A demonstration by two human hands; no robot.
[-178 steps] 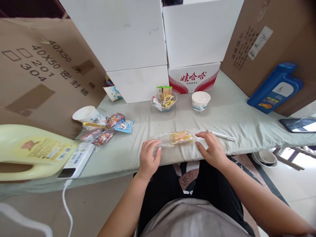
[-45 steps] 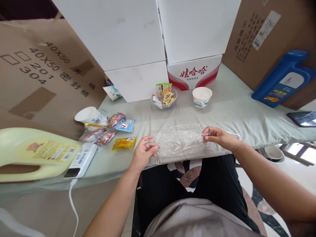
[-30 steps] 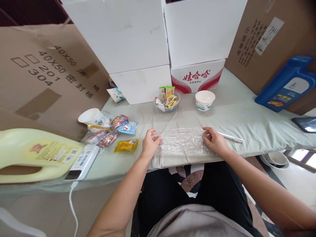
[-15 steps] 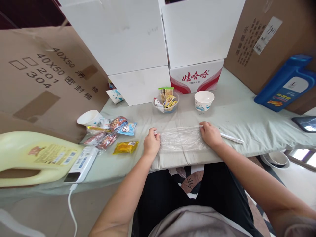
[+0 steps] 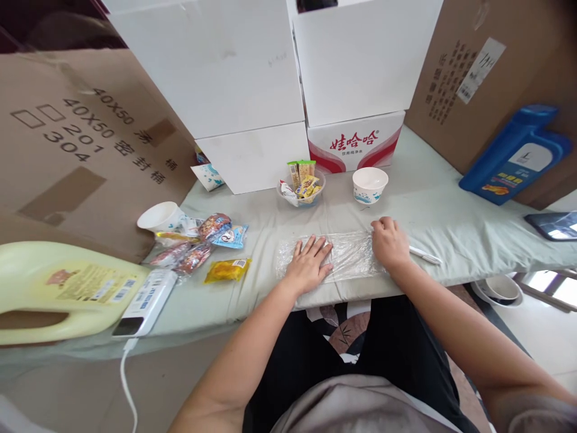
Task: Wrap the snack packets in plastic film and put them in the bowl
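Note:
A strip of clear plastic film [image 5: 354,255], wrinkled and shiny, lies flat on the cloth-covered table near its front edge. My left hand [image 5: 309,263] presses palm down on its left part, fingers spread. At the film's right end, my right hand [image 5: 390,243] is closed with fingers curled around the edge; the fingertips are partly hidden. Just right of that hand lies a white pen [image 5: 426,255], one end behind the hand. Beyond the film stand a white paper bowl [image 5: 370,185] and a clear plastic bowl [image 5: 300,195] with several wrapped snacks.
On the left are a tipped paper bowl [image 5: 160,216], several snack packets [image 5: 215,227], a yellow packet [image 5: 228,270], a white power bank [image 5: 146,304] with cable and a pale yellow jug [image 5: 67,288]. White boxes [image 5: 252,156] form the back. A blue bottle [image 5: 514,156] and phone [image 5: 552,225] are right.
My left hand has let go of the film's left end, moved right and spread flat on it. My right hand has stayed at the right end, shifting slightly. The view has turned a little.

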